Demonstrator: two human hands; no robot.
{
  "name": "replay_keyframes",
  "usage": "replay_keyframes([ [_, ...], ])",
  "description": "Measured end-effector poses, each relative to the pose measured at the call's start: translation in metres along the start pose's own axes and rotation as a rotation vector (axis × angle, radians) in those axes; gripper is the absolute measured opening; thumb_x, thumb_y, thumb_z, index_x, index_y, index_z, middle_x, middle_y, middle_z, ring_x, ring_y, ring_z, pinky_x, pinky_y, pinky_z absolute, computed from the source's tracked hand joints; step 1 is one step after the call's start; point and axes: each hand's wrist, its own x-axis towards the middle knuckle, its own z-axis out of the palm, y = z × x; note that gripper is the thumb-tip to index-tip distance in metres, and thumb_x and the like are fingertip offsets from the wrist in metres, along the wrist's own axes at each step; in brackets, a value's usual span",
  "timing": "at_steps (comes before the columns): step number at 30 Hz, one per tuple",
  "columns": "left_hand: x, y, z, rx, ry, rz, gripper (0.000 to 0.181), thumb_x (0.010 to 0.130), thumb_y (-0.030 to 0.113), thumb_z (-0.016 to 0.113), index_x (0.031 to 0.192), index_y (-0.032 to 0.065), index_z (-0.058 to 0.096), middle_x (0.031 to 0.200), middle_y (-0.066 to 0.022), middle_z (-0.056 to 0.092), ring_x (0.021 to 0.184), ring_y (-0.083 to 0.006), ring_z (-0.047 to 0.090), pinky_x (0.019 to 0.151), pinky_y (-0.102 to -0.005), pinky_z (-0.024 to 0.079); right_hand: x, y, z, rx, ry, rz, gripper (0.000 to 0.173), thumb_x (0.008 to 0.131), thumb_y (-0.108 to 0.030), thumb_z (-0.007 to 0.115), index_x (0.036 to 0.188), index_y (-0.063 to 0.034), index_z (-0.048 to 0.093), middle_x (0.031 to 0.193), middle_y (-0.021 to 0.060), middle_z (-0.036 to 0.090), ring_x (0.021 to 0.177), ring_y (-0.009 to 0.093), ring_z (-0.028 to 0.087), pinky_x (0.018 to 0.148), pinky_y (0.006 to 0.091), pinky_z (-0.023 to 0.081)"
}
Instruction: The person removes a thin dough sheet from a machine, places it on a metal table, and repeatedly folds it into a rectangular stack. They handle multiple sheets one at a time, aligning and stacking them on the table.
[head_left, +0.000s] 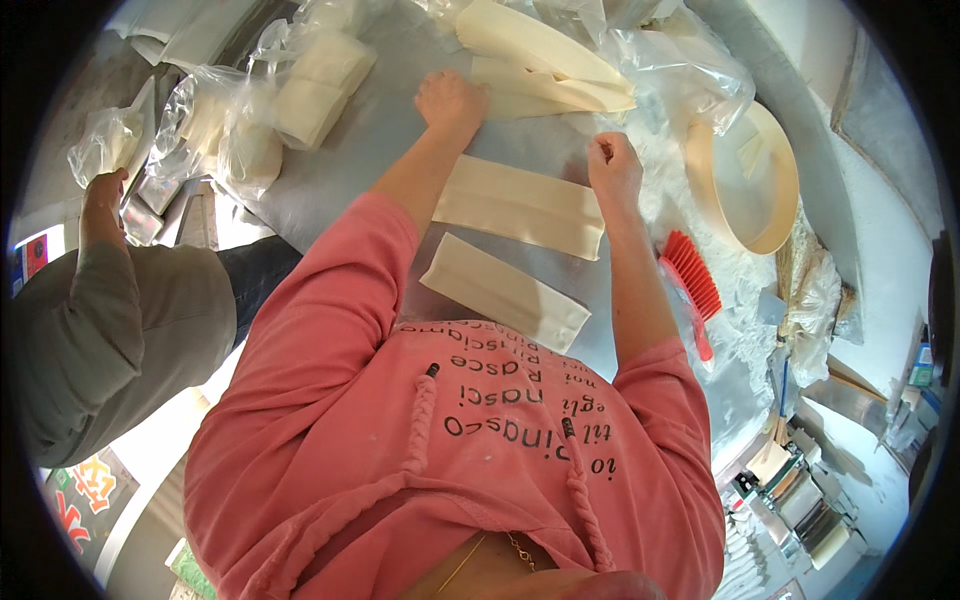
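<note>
My left hand (450, 101) is curled at the left end of a pile of long folded dough sheets (551, 56). Its fingertips are turned away, so whether they pinch the dough is hidden. My right hand (616, 169) is closed in a loose fist just below the pile's right end, with nothing visible in it. Between my forearms a wide strip of dough (521, 206) lies flat on the metal worktop (337, 191), its right end beside my right wrist. A second, shorter dough strip (506, 292) lies slanted nearer my body.
Bagged dough sheets (319, 94) stand at the upper left. Right of my forearm are loose flour (660, 187), a red-bristled brush (690, 277) and a round sieve (784, 180). A clear plastic bag (690, 67) touches the sieve. At the left, another person's hand (105, 199) is by a plastic bag.
</note>
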Motion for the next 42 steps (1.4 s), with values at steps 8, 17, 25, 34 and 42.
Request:
replay_keyframes([
  [8, 0.001, 0.031, -0.063, -0.659, -0.300, 0.301, 0.018, 0.084, 0.008, 0.057, 0.102, 0.0080, 0.057, 0.095, -0.0114, 0.067, 0.083, -0.0260, 0.063, 0.073, -0.0331, 0.050, 0.043, -0.044, -0.020, 0.009, 0.027, -0.585, 0.042, 0.078, -0.012, 0.067, 0.118, -0.0096, 0.058, 0.112, 0.0121, 0.063, 0.097, 0.028, 0.062, 0.090, 0.0370, 0.048],
  [17, -0.008, 0.092, -0.210, -0.766, -0.428, 1.049, 0.038, 0.084, -0.008, 0.045, 0.111, 0.0043, 0.069, 0.097, -0.0076, 0.069, 0.081, -0.0164, 0.062, 0.074, -0.0246, 0.047, 0.047, -0.052, -0.100, 0.634, -0.767, 0.001, 0.050, 0.083, -0.022, 0.072, 0.128, -0.0043, 0.056, 0.107, 0.0019, 0.063, 0.099, 0.012, 0.058, 0.087, 0.0274, 0.045],
  [25, -0.039, 0.106, -0.209, -0.883, -0.662, 0.940, 0.044, 0.083, -0.010, 0.043, 0.116, 0.0075, 0.067, 0.098, -0.0051, 0.067, 0.079, -0.0139, 0.059, 0.072, -0.0256, 0.047, -0.043, 0.050, -0.126, 1.357, -0.886, 0.279, 0.059, 0.086, -0.034, 0.067, 0.128, 0.0056, 0.052, 0.115, 0.0085, 0.063, 0.101, 0.014, 0.060, 0.085, 0.0272, 0.047],
  [34, -0.079, 0.144, -0.214, -0.857, -0.923, 1.376, 0.055, 0.072, -0.008, 0.043, 0.122, 0.0043, 0.063, 0.113, -0.0080, 0.067, 0.097, -0.0145, 0.061, 0.084, -0.0286, 0.046, -0.063, 0.003, -0.119, 1.332, -0.802, 0.137, 0.071, 0.068, -0.014, 0.082, 0.131, -0.0033, 0.052, 0.123, 0.0061, 0.060, 0.115, 0.020, 0.054, 0.096, 0.0335, 0.042],
  [42, -0.054, 0.134, -0.190, -0.951, -0.867, 0.895, 0.042, 0.086, -0.004, 0.043, 0.122, 0.0053, 0.063, 0.098, -0.0028, 0.068, 0.077, -0.0095, 0.059, 0.067, -0.0219, 0.044, -0.069, 0.057, -0.125, 1.249, -0.845, 0.239, 0.058, 0.078, -0.011, 0.070, 0.129, 0.0085, 0.050, 0.115, 0.0100, 0.064, 0.105, 0.016, 0.059, 0.091, 0.0288, 0.044],
])
